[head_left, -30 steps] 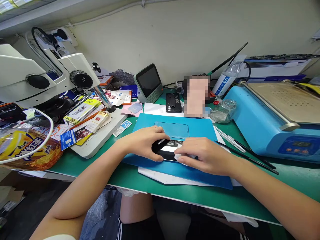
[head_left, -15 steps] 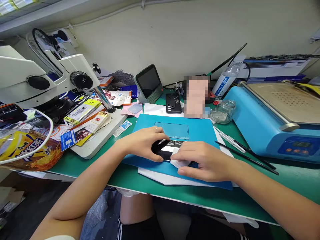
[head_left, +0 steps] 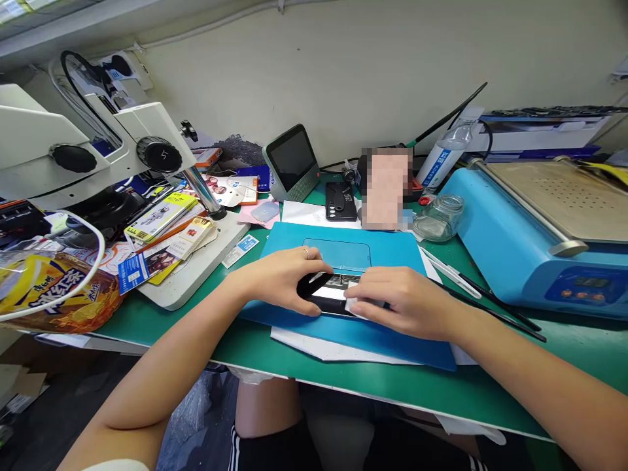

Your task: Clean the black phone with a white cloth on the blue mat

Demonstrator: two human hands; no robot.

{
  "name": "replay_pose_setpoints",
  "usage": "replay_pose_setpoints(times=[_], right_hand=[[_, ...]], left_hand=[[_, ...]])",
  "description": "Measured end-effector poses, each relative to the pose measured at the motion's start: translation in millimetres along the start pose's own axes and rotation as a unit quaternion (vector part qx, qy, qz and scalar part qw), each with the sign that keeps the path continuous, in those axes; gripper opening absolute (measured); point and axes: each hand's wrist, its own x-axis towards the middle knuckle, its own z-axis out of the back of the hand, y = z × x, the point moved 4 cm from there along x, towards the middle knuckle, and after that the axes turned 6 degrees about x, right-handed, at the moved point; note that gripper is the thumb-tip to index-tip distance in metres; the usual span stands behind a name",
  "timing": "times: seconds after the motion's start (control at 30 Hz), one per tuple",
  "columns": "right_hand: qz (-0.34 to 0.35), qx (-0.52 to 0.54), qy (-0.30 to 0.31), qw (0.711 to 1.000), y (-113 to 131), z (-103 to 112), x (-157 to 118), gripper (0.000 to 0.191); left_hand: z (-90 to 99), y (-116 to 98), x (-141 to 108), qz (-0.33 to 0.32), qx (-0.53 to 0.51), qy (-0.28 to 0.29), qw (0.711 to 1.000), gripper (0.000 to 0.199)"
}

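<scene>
Left hand arched over the near-left end of a dark, glossy flat device, thumb at its near edge, fingertips toward the far one: a spread grasp across it, steadying by the look of it. Right hand closed in a pinch on a white wipe, pressed against the device's surface.

Surroundings, by size. Green table under everything. Blue machine to the right, beyond my right wrist. Blue mat in front of me, bearing the device at about its middle. Clear panel with a dark outline lying on that mat, just past the device. Smallest in hand: the wipe, mostly hidden by my fingers.

Risks, my judgement. Pressing hard with the pinch could mark or crack the glossy face; grit caught in the wipe would scratch it. A loose left grasp might let the device skid over the smooth mat. Knuckles straying forward could nudge or smudge the panel. Whether the dark part under my left palm is a raised flap or only shadow, I cannot tell.
</scene>
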Motion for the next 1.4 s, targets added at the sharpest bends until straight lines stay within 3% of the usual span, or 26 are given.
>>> replay_pose_setpoints(times=[0.1,0.23,0.37,0.53,0.73,0.9,1.03,1.2,1.4], right_hand=[[0.007,0.011,0.017,1.0,0.7,-2.0,0.4,0.028],[0.017,0.017,0.013,1.0,-1.7,-3.4,1.3,0.026],[-0.01,0.004,-0.01,1.0,-4.6,-1.0,0.7,0.026],[0.044,0.055,0.036,0.997,7.3,-7.1,1.9,0.023],[-0.019,-0.002,-0.003,1.0,-2.7,-1.4,0.2,0.032],[0.025,0.044,0.026,0.998,2.9,-6.1,2.6,0.026],[-0.017,0.023,-0.009,1.0,-3.3,-0.9,2.0,0.032],[0.018,0.072,0.035,0.997,5.1,-5.6,3.2,0.024],[-0.049,0.013,-0.03,0.998,-1.8,0.3,4.8,0.037]], left_hand=[[1.2,1.7,0.7,0.007,-0.012,0.004,1.0,0.067],[5.3,6.4,1.2,0.019,-0.007,-0.006,1.0,0.048],[8.8,18.9,0.5,0.095,0.023,-0.018,0.995,0.043],[6.3,33.8,-0.8,0.132,0.062,0.003,0.989,0.036],[9.9,40.8,-5.9,0.169,0.048,0.01,0.984,0.038],[12.7,41.9,-8.3,0.172,0.039,0.01,0.984,0.035],[10.3,44.9,-8.9,0.165,0.034,0.016,0.986,0.033],[9.6,44.9,-9.4,0.165,0.026,0.028,0.986,0.03],[9.1,45.2,-9.0,0.181,0.023,0.034,0.983,0.022]])
